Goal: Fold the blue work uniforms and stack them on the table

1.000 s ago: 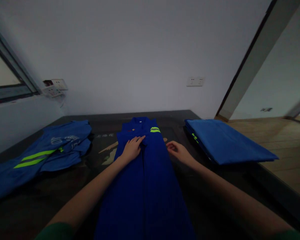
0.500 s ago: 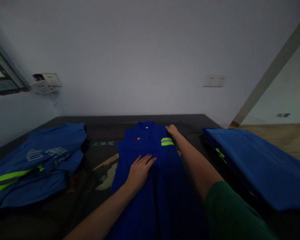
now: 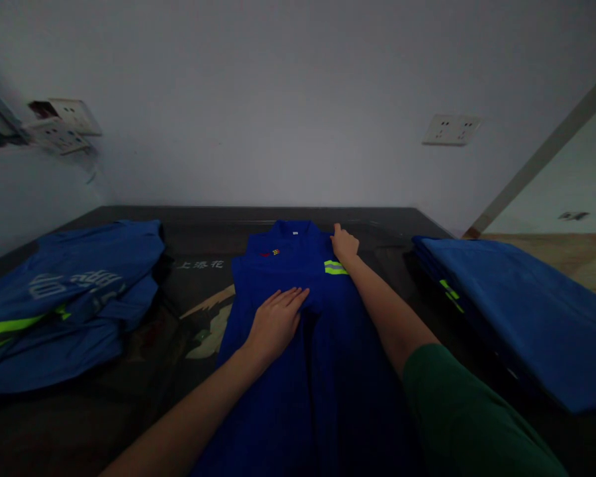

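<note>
A dark blue work jacket (image 3: 283,275) lies front up on the dark table, collar at the far end, with a small emblem on the chest and a yellow-green reflective band on one sleeve. My left hand (image 3: 277,322) rests flat on its middle, fingers stretched out. At the shoulder on the right, my right hand (image 3: 346,245) has its fingers curled against the jacket's edge. Exactly how much cloth is in those fingers is hidden. Long blue cloth runs from under my left hand toward me.
Left of the jacket lies a crumpled blue garment (image 3: 99,245) with white lettering and a reflective stripe. To the right is a stack of folded blue clothes (image 3: 521,285). The dark table (image 3: 193,228) meets a pale wall with sockets (image 3: 451,130).
The view has tilted and shifted slightly. My right hand has turned at the jacket's shoulder, its fingers more curled. My left hand stays flat on the cloth.
</note>
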Motion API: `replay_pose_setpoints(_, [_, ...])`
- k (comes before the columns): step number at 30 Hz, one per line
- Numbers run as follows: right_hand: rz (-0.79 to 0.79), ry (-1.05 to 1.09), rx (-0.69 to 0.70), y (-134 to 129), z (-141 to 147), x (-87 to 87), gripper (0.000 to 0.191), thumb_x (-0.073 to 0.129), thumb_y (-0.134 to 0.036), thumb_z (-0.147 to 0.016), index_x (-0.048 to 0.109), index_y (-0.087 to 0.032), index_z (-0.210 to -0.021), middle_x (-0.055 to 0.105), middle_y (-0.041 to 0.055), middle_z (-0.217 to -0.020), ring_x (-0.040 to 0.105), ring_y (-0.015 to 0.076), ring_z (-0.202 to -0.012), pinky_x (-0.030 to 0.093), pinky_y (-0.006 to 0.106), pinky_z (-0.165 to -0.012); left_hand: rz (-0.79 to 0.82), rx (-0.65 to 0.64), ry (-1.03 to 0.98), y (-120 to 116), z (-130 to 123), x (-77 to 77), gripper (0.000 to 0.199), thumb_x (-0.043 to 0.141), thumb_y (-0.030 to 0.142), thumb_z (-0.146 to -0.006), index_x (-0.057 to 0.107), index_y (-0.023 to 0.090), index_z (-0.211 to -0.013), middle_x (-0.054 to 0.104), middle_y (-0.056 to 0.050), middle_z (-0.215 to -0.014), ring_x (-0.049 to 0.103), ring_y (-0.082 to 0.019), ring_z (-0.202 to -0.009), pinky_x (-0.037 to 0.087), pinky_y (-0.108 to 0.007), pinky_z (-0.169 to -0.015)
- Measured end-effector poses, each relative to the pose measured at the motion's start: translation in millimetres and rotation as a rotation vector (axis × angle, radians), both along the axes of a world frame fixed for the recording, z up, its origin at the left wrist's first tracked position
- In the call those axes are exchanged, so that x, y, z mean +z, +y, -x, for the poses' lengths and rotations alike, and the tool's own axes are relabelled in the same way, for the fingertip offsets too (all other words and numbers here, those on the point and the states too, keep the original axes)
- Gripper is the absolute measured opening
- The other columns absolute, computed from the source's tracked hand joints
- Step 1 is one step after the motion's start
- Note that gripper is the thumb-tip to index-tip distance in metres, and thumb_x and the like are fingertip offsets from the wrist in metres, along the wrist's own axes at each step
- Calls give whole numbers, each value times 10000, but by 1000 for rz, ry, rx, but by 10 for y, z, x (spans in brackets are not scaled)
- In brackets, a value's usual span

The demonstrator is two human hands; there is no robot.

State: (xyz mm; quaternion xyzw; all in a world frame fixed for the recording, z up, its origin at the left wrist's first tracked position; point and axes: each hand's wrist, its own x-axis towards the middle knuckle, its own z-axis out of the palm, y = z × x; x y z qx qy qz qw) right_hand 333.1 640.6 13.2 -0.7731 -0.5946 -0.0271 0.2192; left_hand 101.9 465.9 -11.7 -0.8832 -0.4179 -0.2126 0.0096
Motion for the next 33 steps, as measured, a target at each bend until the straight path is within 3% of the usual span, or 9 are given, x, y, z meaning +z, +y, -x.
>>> replay_pose_setpoints(6, [-119, -123, 94, -140, 25, 32, 348, 390, -239, -960, 483, -159, -1286, 515, 168, -1315, 491, 259, -1198, 438, 343, -914, 97, 49, -78, -10, -49, 30, 422, 403, 167, -933, 504, 160, -1342, 590, -96, -1307, 525, -203, -1247, 357, -454, -1112])
replay_pose_setpoints(10, [52, -170, 245, -206, 127, -111, 387, 393, -301, -971, 531, -81, -1258, 516, 212, -1334, 450, 287, -1264, 313, 461, -1058, 152, 36, -122, -32, -59, 95, 420, 378, 157, -950, 503, 199, -1349, 570, -60, -1336, 506, -186, -1265, 344, -451, -1122])
replay_pose_setpoints(15, [39, -191, 235, -140, 68, -274, 528, 288, -416, -1000, 421, -89, -1392, 372, 187, -1482, 288, 284, -1395, 123, 587, -1115, 173, 39, -123, -66, -68, 94, 416, 381, 150, -956, 507, 246, -1341, 557, -26, -1353, 483, -154, -1285, 318, -424, -1138])
replay_pose_setpoints(18, [-28, -191, 273, -105, -73, -201, 473, 310, -378, -1001, 502, -103, -1334, 463, 171, -1424, 370, 265, -1356, 89, 560, -1133, 158, 33, -100, -68, -65, 68, 408, 385, 171, -961, 504, 245, -1344, 551, -26, -1360, 467, -155, -1298, 302, -424, -1145])
replay_pose_setpoints(21, [-113, -86, 266, -162, -234, -17, 442, 309, -313, -999, 538, -80, -1297, 521, 187, -1367, 442, 265, -1306, 210, 492, -1122, 125, 19, -84, -54, -65, 31, 407, 387, 190, -963, 493, 234, -1354, 547, -29, -1364, 456, -161, -1307, 292, -431, -1148])
replay_pose_setpoints(24, [-165, -26, 239, -356, -286, 91, 493, 229, -291, -1005, 487, -46, -1346, 495, 212, -1382, 455, 250, -1298, 331, 398, -1072, 93, 9, -82, -38, -72, 0, 411, 396, 205, -960, 484, 229, -1361, 542, -34, -1369, 450, -168, -1312, 293, -434, -1145])
replay_pose_setpoints(26, [-161, -33, 291, -560, -219, 25, 502, 252, -329, -1000, 466, -71, -1374, 466, 181, -1418, 426, 231, -1325, 334, 373, -1081, 87, 9, -78, -33, -78, -10, 412, 401, 209, -958, 484, 219, -1361, 546, -42, -1365, 450, -173, -1312, 293, -436, -1145])
replay_pose_setpoints(30, [-70, -98, 452, -1006, 17, -307, 573, 385, -451, -955, 439, -93, -1398, 417, 180, -1452, 348, 287, -1373, 248, 520, -1119, 83, 12, -73, -33, -83, -12, 412, 399, 213, -959, 489, 183, -1359, 543, -66, -1366, 454, -179, -1309, 292, -427, -1146])
replay_pose_setpoints(33, [-110, -119, 500, -1234, 108, -392, 527, 435, -425, -943, 473, -119, -1371, 439, 187, -1436, 333, 314, -1376, 179, 594, -1119, 89, 9, -68, -34, -82, -11, 400, 407, 226, -959, 513, 162, -1339, 540, -74, -1367, 450, -183, -1313, 283, -428, -1150])
